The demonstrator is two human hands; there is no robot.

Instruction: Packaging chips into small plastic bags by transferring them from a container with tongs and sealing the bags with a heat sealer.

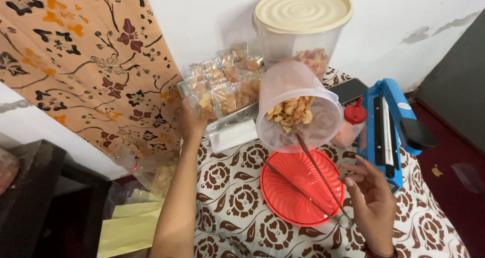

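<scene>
Left hand: the left hand point(193, 120) reaches to the far side of the table and closes its fingers on a small clear packet of chips point(206, 104) at the near end of a row of filled packets point(227, 81) in a metal tray point(237, 117).
Right hand: the right hand point(373, 201) is half open, its fingers curled loosely around the ends of long metal tongs point(316, 174) that slant up to a tilted clear jug of chips point(298, 109).
Jug: it lies on its side, mouth toward the camera, above a round red lid point(298, 187); what holds it up, I cannot tell.
Risk, spill: tilted this far, the jug could shed chips onto the lid or the patterned tablecloth point(232, 197) if the tongs nudge it.
Risk, grip: the loose hold could let the tongs slip.
Risk, packets: pulling one packet may drag its neighbours off the tray.
Nearby: a red-capped squeeze bottle point(351, 124) and a blue heat sealer point(386, 131) stand just beside the jug; a large lidded tub point(302, 20) stands behind.
</scene>
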